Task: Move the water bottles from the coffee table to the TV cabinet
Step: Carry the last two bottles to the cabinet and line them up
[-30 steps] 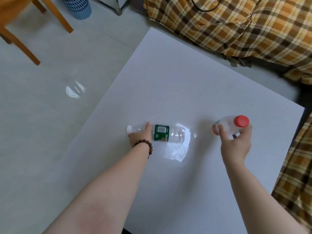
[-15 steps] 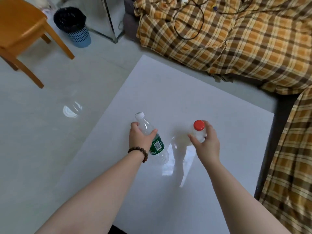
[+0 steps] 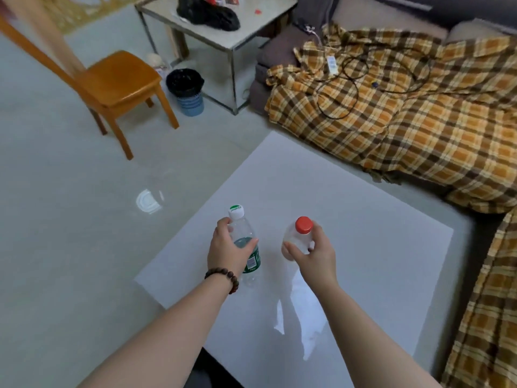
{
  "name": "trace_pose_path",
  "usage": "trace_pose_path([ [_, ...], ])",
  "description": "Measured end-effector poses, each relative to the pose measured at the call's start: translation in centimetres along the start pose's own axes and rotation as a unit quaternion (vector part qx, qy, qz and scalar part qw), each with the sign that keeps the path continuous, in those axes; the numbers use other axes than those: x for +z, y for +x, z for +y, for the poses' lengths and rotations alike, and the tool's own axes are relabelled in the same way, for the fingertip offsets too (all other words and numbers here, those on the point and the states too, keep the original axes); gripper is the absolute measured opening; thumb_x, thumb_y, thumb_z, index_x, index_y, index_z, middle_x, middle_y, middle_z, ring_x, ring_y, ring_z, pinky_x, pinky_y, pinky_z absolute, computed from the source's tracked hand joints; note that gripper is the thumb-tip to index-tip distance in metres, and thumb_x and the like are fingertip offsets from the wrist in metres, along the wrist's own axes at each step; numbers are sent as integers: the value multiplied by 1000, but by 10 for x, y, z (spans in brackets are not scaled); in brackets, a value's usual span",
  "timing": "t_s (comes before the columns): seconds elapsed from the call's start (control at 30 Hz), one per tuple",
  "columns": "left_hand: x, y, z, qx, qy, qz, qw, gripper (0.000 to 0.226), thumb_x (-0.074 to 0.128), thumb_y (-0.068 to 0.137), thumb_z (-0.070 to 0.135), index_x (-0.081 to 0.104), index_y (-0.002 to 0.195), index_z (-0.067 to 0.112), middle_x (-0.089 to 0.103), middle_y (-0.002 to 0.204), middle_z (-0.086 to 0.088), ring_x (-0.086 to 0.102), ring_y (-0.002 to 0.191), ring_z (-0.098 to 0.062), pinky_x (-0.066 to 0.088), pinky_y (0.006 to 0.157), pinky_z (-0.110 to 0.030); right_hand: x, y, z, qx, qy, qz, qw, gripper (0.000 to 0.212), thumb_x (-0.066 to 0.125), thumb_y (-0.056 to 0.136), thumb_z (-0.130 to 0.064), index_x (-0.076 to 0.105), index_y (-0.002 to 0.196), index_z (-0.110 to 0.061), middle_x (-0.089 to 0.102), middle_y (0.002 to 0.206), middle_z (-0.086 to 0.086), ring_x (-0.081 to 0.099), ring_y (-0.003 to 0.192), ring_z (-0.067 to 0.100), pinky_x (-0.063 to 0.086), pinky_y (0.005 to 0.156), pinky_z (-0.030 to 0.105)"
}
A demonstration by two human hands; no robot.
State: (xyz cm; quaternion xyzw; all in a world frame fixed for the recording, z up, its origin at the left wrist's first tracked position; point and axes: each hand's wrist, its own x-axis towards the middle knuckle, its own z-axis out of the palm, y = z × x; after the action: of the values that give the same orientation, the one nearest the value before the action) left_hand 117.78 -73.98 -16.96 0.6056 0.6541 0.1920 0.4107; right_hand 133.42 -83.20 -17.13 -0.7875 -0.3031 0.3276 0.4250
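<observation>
My left hand [image 3: 228,252], with a bead bracelet on the wrist, grips a clear water bottle [image 3: 246,247] that has a white cap and a green label, held upright above the white coffee table [image 3: 363,247]. In my right hand [image 3: 316,257] is a second clear bottle with a red cap [image 3: 298,236], also lifted off the tabletop. Both bottles hang over the table's left middle, about a hand's width apart. No TV cabinet is in sight.
A sofa under an orange plaid blanket [image 3: 419,116] with black cables runs along the table's far and right sides. A wooden chair [image 3: 117,85], a black-lined bin [image 3: 186,89] and a glass side table [image 3: 221,26] stand beyond on the pale tiled floor.
Both bottles have been raised from the tabletop, the green-label one from lying flat to upright. The view has tilted up, showing more of the room.
</observation>
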Motion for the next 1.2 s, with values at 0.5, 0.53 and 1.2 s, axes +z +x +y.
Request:
trace_pose_path([
  [0.5,-173,-83,-163,-131,-79,215,965,67,79,69,35,43,123,23,54,120,2,58,107,-22,45,80,-29,162,-110,-55,-114,-100,-235,960,64,73,76,-35,44,132,-29,58,123,-2,55,113,21,48,96,43],
  [0.53,-184,-90,-173,-138,-84,223,961,67,79,69,35,43,124,23,54,121,1,58,107,-22,45,80,-29,174,-120,-61,-123,-106,-242,956,64,73,76,-34,43,132,-27,58,124,-1,55,114,22,48,96,42],
  [1.2,-418,-309,-417,-295,-197,480,803,66,79,70,29,44,124,19,54,123,-2,56,110,-24,40,80,-26,441,-431,-140,-283,-165,-505,799,63,75,74,-31,47,130,-22,60,115,4,56,105,24,43,87,29],
])
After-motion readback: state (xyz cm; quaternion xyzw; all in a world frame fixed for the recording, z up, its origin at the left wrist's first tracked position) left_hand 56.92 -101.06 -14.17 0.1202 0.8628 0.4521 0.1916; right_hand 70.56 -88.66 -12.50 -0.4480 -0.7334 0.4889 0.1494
